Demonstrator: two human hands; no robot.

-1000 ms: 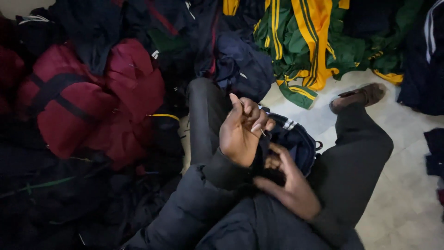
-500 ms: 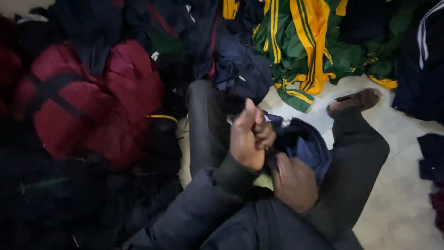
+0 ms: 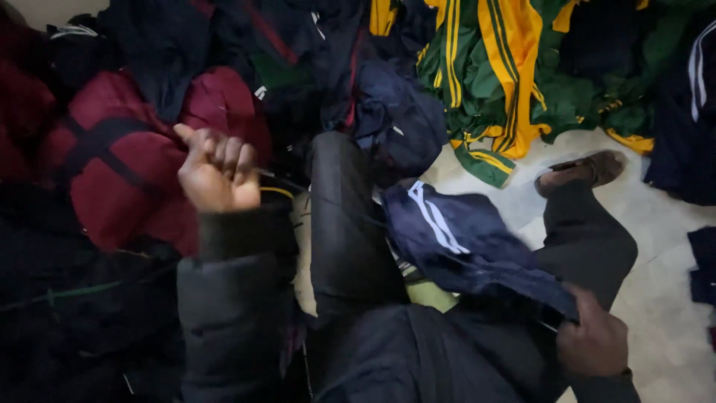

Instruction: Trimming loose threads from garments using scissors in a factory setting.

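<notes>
Left hand [image 3: 216, 173] clenched, pulling thread taut leftward from navy garment [image 3: 462, 242] on lap; right hand [image 3: 593, 343] pinches garment's near edge, nearer it.

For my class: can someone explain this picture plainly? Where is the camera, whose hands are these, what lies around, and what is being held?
The camera sits on a person's head and looks down at their own lap and legs. There is no machine, just two bare hands. The left hand is raised in a fist and pinches a thin thread pulled taut. The right hand holds the edge of a navy garment with white stripes lying across the lap. Around them on the pale floor lie heaps of clothes: dark red jackets, green and yellow garments, and dark ones. One shoe shows.
</notes>
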